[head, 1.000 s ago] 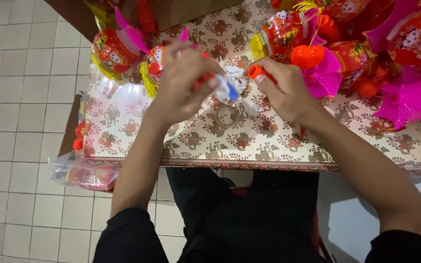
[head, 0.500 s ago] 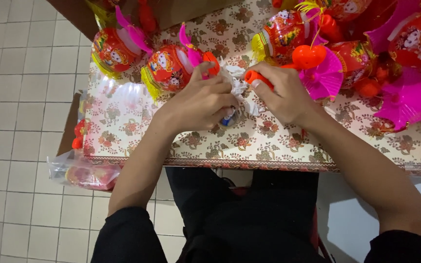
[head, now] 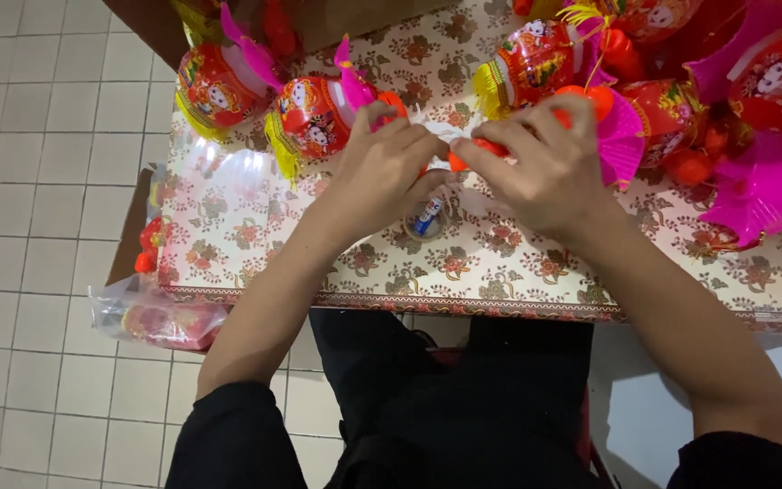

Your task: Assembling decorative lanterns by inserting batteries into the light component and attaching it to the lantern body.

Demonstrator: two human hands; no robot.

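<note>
- Head view: left hand (head: 382, 172) and right hand (head: 536, 167) meeting mid-worktop (head: 500, 272), both grips pinched narrow on small orange plastic piece (head: 463, 158).
- Looks light, thin, snappable; best pinched at ends.
- Red lantern (head: 314, 118) touching far-left; small tube (head: 427, 217) beneath.

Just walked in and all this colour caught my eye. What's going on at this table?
A person sits at a table covered in a floral cloth, both hands close together over it. The left hand and the right hand pinch a small orange and white piece between their fingertips. A small blue and white object lies on the cloth just under the hands. Red and yellow lanterns with pink fans crowd the far side. A clear bag lies on the tiled floor.
</note>
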